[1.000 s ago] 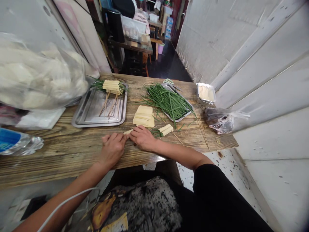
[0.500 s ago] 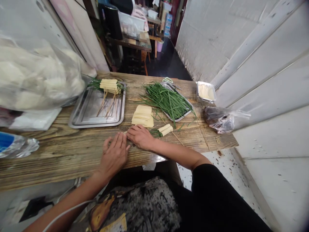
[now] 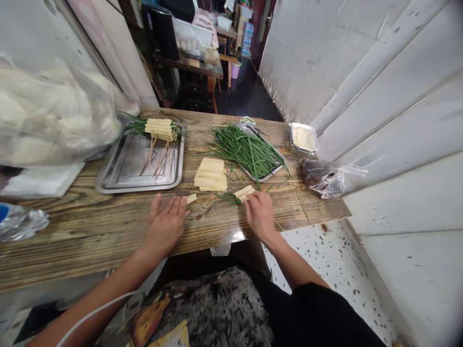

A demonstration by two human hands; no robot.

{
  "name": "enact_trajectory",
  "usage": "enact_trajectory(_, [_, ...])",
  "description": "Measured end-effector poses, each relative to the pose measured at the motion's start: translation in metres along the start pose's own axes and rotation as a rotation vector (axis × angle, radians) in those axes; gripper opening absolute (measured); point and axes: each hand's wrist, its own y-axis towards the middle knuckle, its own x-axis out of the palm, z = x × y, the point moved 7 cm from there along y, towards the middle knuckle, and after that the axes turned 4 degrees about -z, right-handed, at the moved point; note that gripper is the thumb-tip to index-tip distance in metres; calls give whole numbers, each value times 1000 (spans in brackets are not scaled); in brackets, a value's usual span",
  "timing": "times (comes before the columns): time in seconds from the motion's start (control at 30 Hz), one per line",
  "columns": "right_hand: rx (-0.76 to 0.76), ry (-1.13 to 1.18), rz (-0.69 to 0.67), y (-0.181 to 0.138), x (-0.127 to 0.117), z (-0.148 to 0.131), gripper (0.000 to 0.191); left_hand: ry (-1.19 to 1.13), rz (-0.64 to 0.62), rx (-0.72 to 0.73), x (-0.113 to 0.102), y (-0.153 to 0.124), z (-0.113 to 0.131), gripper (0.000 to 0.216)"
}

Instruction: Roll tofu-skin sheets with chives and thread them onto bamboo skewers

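Note:
My left hand (image 3: 168,221) lies flat on the table, fingers stretched out over a pale yellow tofu-sheet roll (image 3: 191,198) whose end sticks out past the fingertips. Farther right, my right hand (image 3: 260,214) has its fingers curled at a skewer of tofu-sheet rolls (image 3: 243,193), with green chive ends poking out at their left. The skewer's stick shows below that hand; the exact grip is partly hidden. Between and beyond the hands sits a stack of flat tofu sheets (image 3: 210,174). Behind it, chives (image 3: 249,149) are heaped on a small metal tray.
At left, a large metal tray (image 3: 139,187) carries finished skewers (image 3: 159,129). Beside it are a bulky plastic bag (image 3: 54,115) and a water bottle (image 3: 21,222). To the right lie bare sticks (image 3: 299,195), a metal container (image 3: 303,139), a dark-filled bag (image 3: 321,177) and scissors (image 3: 248,120).
My right hand has left the roll beside my left hand and moved right to the skewered rolls. My left hand stays over the single roll, whose end is now visible.

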Motion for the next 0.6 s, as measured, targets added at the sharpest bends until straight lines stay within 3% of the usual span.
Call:
enact_trajectory(0.07, [161, -58, -21, -17, -7, 36, 28, -13, 2, 1, -2, 3, -3, 40])
enact_trajectory(0.17, [251, -99, -117, -31, 1, 63, 25, -32, 0, -27, 0, 9, -10, 38])
enact_trajectory(0.4, [246, -75, -70, -22, 20, 73, 28, -151, -4, -67, 18, 18, -29, 37])
enact_trajectory(0.6, [250, 138, 70, -42, 8, 74, 28, -181, 69, -6, 18, 18, -35, 32])
